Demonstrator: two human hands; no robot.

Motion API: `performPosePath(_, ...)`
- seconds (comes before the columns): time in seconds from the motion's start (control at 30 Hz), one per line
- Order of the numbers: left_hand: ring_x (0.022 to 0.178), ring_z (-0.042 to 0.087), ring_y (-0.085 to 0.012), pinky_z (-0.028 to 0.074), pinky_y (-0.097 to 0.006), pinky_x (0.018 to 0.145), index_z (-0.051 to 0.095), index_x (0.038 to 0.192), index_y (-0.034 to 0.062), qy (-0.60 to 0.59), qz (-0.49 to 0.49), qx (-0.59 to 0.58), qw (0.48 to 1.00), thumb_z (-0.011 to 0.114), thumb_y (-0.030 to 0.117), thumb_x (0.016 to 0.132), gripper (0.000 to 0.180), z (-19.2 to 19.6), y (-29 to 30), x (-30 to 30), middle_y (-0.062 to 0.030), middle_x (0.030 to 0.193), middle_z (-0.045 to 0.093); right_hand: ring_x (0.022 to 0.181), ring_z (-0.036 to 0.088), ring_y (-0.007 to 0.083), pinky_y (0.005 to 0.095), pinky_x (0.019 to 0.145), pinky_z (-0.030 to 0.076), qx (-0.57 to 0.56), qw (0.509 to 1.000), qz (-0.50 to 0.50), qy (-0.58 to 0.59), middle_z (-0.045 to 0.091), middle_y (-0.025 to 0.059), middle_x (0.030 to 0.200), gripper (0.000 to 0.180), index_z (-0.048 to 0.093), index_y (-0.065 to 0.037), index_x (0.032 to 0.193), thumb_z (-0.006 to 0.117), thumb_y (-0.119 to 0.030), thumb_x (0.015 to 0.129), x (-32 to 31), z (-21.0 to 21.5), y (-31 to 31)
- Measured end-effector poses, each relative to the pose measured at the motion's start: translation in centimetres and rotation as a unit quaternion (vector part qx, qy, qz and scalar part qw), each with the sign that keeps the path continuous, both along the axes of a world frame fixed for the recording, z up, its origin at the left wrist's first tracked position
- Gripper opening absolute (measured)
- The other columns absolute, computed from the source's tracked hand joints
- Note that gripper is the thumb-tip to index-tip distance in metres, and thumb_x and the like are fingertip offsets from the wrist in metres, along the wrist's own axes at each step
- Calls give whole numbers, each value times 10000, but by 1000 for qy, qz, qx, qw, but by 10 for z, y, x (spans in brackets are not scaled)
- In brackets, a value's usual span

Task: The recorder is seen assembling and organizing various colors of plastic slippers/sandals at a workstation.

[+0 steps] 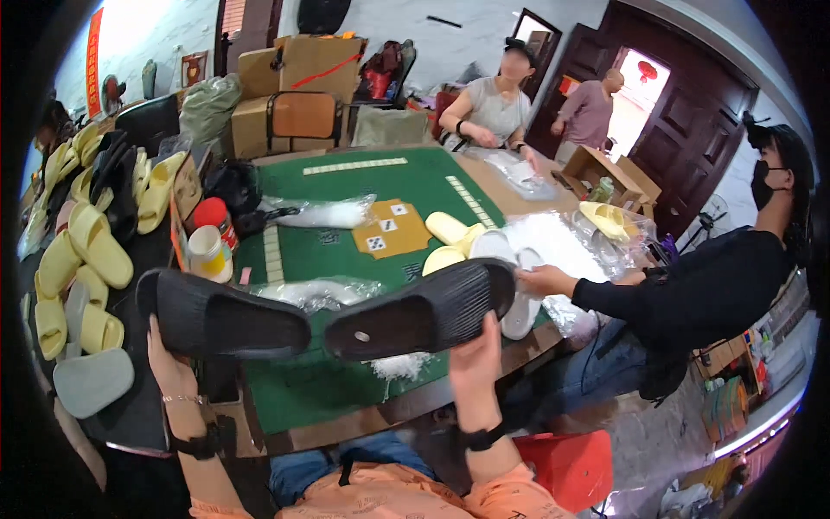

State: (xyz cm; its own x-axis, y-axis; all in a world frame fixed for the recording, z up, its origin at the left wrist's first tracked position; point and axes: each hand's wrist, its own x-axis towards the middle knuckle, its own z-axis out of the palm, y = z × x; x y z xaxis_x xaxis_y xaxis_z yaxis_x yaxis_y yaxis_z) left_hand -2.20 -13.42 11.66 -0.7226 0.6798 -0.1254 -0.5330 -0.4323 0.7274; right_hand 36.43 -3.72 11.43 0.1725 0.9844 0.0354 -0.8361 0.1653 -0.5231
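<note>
1. Head view: a cluttered room with cardboard boxes (298, 82) stacked at the back and a dark wooden door (692, 121) at the right. In the middle stands a square table (346, 394) with a green top, strewn with clear plastic bags (324, 292).
2. The left hand (169, 368) rises from the table's near left corner, forearm upright, fingers closed on the underside of the left black slipper (220, 318).
3. That slipper lies with its long axis nearly level, running left to right, its right end pointing toward the other one.
4. The right hand (474, 363) is raised over the table's near edge, fingers curled up behind the right black slipper (424, 311), gripping it.
5. This slipper tilts, its long axis climbing from lower left to upper right; the two near ends almost meet.
6. A seated person's hand (545, 278) reaches in at the right edge, beside yellow slippers (454, 238).
</note>
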Motion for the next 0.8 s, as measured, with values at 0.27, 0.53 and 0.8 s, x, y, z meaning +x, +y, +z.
performPosePath(0.27,699,577,-122,469,-235,620,566,946,8,149,-388,-196,888,537,171,822,207,-11,80,37,-43,835,602,850,529,134,251,753,415,-1,922,250,-295,552,62,918,311,495,-9,1011,534,-209,776,-39,1,71)
performPosePath(0.53,822,545,-174,416,-291,681,476,1114,-47,295,-363,-376,800,533,417,796,566,-66,117,32,-107,1041,548,893,533,185,274,774,412,-35,869,194,-453,557,120,977,423,483,39,1047,590,-268,775,-110,-99,96)
performPosePath(0.8,830,584,-240,422,-297,750,593,947,-8,347,-228,-305,857,533,403,787,445,-109,154,31,-158,888,611,793,568,197,285,675,458,147,720,-40,-677,571,131,912,240,566,-15,974,576,-70,740,-38,-76,85)
